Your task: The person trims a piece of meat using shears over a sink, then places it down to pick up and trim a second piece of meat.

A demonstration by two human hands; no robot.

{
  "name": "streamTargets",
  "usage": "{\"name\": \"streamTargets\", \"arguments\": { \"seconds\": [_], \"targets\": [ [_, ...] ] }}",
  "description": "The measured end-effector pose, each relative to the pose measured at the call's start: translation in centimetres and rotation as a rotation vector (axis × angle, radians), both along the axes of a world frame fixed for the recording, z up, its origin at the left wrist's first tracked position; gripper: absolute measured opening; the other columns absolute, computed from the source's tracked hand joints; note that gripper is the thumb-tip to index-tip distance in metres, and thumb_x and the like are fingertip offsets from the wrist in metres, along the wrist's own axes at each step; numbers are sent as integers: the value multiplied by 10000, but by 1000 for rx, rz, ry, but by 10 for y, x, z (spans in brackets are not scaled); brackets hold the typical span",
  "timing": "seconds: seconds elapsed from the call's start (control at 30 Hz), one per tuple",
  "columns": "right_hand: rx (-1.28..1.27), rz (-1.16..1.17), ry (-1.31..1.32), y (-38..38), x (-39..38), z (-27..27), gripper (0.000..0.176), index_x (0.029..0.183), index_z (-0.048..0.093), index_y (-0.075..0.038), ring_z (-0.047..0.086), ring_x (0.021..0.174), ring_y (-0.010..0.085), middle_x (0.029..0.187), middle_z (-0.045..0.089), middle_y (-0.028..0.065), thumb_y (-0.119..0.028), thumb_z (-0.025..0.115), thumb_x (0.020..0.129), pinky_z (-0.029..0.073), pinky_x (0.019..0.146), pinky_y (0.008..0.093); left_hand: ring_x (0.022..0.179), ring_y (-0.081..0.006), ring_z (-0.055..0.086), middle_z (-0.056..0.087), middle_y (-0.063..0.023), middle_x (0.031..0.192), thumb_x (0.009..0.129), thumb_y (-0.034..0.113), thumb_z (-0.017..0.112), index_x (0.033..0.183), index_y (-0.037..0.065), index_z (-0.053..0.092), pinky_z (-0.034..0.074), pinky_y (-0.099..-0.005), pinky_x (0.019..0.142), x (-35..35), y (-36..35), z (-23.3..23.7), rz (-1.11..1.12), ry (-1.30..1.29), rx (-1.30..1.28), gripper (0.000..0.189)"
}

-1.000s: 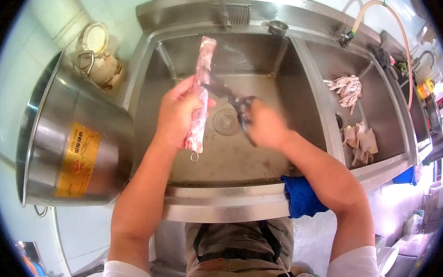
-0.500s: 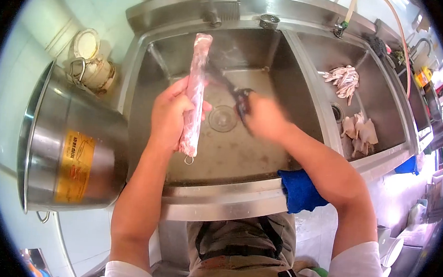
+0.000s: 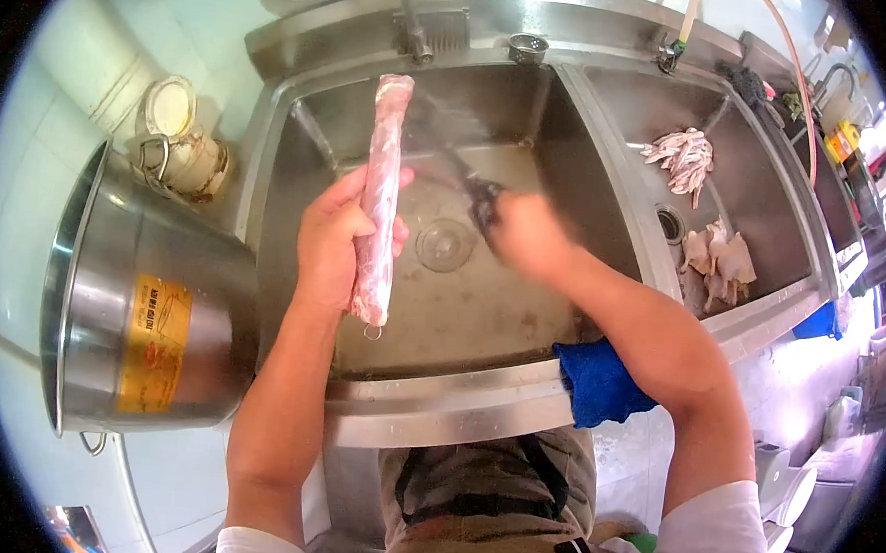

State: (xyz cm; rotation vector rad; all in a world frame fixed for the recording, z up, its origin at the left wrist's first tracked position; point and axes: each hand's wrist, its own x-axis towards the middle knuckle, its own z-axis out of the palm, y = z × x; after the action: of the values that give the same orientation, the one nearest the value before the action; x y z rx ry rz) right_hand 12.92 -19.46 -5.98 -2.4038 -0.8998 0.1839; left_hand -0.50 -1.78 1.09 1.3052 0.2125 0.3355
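Observation:
My left hand (image 3: 330, 246) is closed around a long, pink strip of raw meat (image 3: 381, 193), held nearly upright over the large sink basin (image 3: 480, 329). A small metal ring (image 3: 372, 332) shows at the meat's lower end. To the right of it, my right hand (image 3: 533, 233) grips a black-handled tool (image 3: 483, 204). The tool's narrow far part points up and left toward the meat and is smeared by motion, so I cannot tell its exact kind. Below, a round drain (image 3: 445, 245) shows in the basin floor.
In the smaller basin (image 3: 786, 234) at right lie pale strips (image 3: 681, 161) and pale pieces of raw meat (image 3: 719, 266). A tall steel pot (image 3: 216, 315) stands at left. A blue cloth (image 3: 603, 383) hangs over the front edge. A faucet (image 3: 416, 35) rises behind.
The meat and my left hand have shifted slightly left and down. My right hand stays close to where it was, still blurred with the tool in it. The view has moved a little.

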Motion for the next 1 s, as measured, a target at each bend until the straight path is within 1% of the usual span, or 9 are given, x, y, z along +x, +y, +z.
{"name": "streamTargets", "arguments": {
  "seconds": [0.03, 0.1, 0.23, 0.33, 0.43, 0.53, 0.7, 0.93, 1.0],
  "targets": [
    [78, -11, 56, 2, 2, -3, 196, 861, 581, 10, 616, 786, 415, 838, 632, 244, -148, 629, 757, 507, 732, 466, 657, -156, 603, 609, -163, 1120, 655, 30, 422, 1216, -44, 541, 494, -267, 574, 0, 1, -2, -9, -20, -34, 578],
    [141, 10, -27, 2, -2, -6, 235, 881, 590, 9, 618, 735, 413, 798, 632, 221, -198, 631, 777, 508, 672, 472, 665, -152, 605, 625, -145, 1070, 673, 14, 429, 1222, -40, 536, 489, -262, 579, -2, 4, -5, -24, -53, -102, 562],
    [102, 56, -433, 2, -4, -7, 284, 945, 572, -8, 612, 733, 398, 812, 619, 190, -224, 642, 775, 505, 652, 471, 673, -108, 573, 622, -74, 952, 720, -28, 457, 1252, -43, 506, 461, -243, 581, 1, -6, -6, 160, 68, 167, 535],
    [80, 53, -531, 0, 2, -7, 298, 955, 541, -1, 606, 760, 372, 832, 599, 180, -212, 641, 770, 506, 644, 456, 663, -65, 512, 586, -21, 874, 735, -50, 489, 1274, -47, 484, 427, -214, 580, 2, -6, -15, 178, 37, 311, 539],
    [17, -1, -461, 4, 1, -1, 249, 855, 508, 37, 605, 843, 374, 868, 603, 240, -161, 627, 761, 500, 706, 448, 659, -39, 457, 550, 5, 847, 728, -58, 512, 1287, -55, 467, 396, -190, 574, 3, -9, -22, 220, -7, 436, 561],
    [-78, 110, -458, 3, 6, -7, 197, 820, 532, 28, 622, 777, 383, 821, 615, 242, -152, 603, 784, 506, 684, 454, 654, -29, 436, 534, 12, 840, 722, -65, 524, 1296, -62, 453, 377, -180, 564, 0, -15, -20, 252, -33, 518, 578],
    [-52, 39, -259, -1, 10, -3, 189, 821, 573, 25, 627, 739, 412, 801, 627, 246, -157, 603, 784, 511, 676, 453, 650, -27, 437, 542, 1, 857, 722, -62, 528, 1304, -68, 439, 380, -184, 560, 1, -14, -17, 242, -15, 529, 588],
    [117, 40, 84, 0, 0, -8, 267, 964, 545, 28, 599, 865, 415, 918, 606, 246, -139, 599, 762, 489, 768, 456, 660, -94, 559, 626, -78, 953, 762, -17, 483, 1277, -29, 483, 435, -235, 565, 0, -13, -7, 190, 82, 272, 515],
    [104, 67, -37, 3, -5, -12, 281, 969, 534, 35, 602, 848, 421, 890, 609, 265, -161, 600, 780, 484, 740, 462, 676, -117, 583, 634, -98, 987, 773, -5, 460, 1269, -21, 494, 448, -253, 573, -2, -12, -4, 169, 109, 209, 498]
  ]
}}
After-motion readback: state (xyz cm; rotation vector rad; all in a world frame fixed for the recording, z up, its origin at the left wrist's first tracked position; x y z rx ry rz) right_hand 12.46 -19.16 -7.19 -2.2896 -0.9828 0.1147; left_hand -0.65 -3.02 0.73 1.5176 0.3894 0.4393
